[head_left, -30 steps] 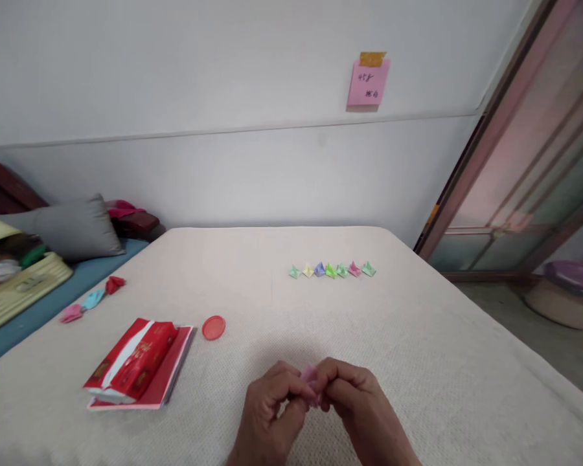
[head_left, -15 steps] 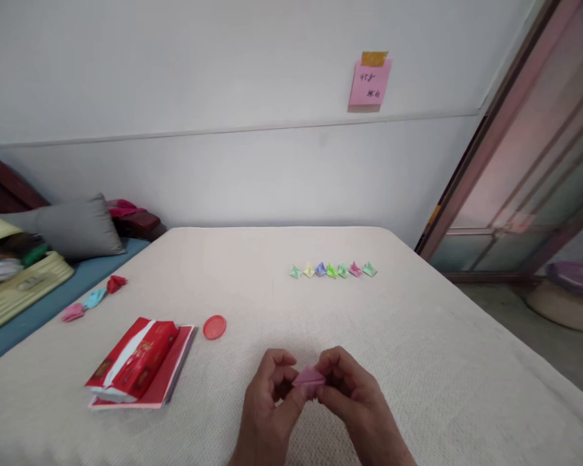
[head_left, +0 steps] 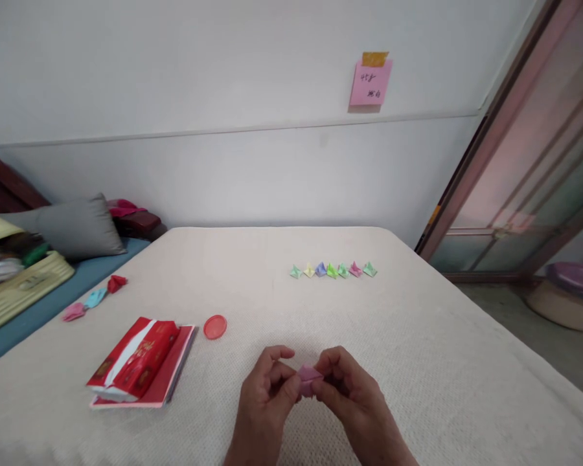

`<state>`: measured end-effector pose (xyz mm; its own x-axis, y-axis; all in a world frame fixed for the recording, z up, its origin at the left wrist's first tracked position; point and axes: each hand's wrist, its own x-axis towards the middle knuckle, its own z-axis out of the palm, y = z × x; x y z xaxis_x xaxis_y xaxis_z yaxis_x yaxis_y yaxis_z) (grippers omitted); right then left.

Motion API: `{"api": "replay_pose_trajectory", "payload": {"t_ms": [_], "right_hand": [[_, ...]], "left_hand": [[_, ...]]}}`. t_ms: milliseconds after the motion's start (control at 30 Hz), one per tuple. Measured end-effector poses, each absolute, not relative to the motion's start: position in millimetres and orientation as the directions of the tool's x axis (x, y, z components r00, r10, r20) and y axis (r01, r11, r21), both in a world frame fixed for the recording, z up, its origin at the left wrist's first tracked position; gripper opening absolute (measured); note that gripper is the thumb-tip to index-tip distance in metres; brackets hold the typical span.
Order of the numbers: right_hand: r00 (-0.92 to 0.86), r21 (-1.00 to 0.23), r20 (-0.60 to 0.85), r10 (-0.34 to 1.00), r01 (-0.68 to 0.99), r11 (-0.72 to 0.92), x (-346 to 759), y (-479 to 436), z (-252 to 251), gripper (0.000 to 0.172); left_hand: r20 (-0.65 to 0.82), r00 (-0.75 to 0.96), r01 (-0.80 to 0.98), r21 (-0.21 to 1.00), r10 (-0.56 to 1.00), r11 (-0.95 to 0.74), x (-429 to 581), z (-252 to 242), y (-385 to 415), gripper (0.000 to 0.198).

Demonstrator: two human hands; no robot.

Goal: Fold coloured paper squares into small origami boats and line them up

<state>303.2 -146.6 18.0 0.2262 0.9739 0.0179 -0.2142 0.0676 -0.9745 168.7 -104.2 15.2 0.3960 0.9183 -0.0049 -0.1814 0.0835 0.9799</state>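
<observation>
A small pink folded paper (head_left: 309,374) is pinched between both hands, just above the front of the cloth-covered table. My left hand (head_left: 267,398) grips its left side between thumb and forefinger. On the other side, the thumb and fingers of my right hand (head_left: 352,395) close on the right edge. The paper has a pointed top and a crease across its middle; its lower part is partly hidden by the thumbs. Farther back stands a row of several small folded paper pieces (head_left: 331,270) in green, yellow, blue and pink.
To the left, a red tissue pack (head_left: 138,356) lies on a stack of coloured paper (head_left: 179,362), with a red round lid (head_left: 215,327) beside it. Red, blue and pink paper pieces (head_left: 96,298) lie near the left edge. A white wall (head_left: 247,175) rises behind the table.
My left hand has shifted slightly left and down, its thumb now at the paper's left edge. The pink paper has turned a little, and its folds look different.
</observation>
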Motion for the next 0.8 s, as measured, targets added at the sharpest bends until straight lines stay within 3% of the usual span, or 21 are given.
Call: {"api": "replay_pose_trajectory", "payload": {"t_ms": [200,367,600,800], "right_hand": [[0.254,-0.991,-0.006,0.967,-0.133,0.029,304.9,-146.2,17.1,0.018],[0.27,-0.992,-0.012,0.963,-0.123,0.022,302.7,-145.4,15.2,0.016],[0.288,-0.999,-0.009,0.958,-0.053,0.007,297.7,-146.7,13.8,0.023],[0.282,-0.99,-0.028,0.959,-0.141,0.012,301.4,-145.8,17.7,0.022]], "left_hand": [[0.122,0.315,-0.053,0.992,0.941,-0.111,171.2,11.0,-108.0,0.024],[0.05,0.347,-0.047,0.998,0.937,-0.036,169.9,7.2,-104.1,0.032],[0.094,0.323,-0.008,0.995,0.942,-0.097,172.2,5.7,-109.4,0.025],[0.011,0.372,-0.184,0.981,0.928,0.062,171.9,9.0,-104.3,0.032]]}}
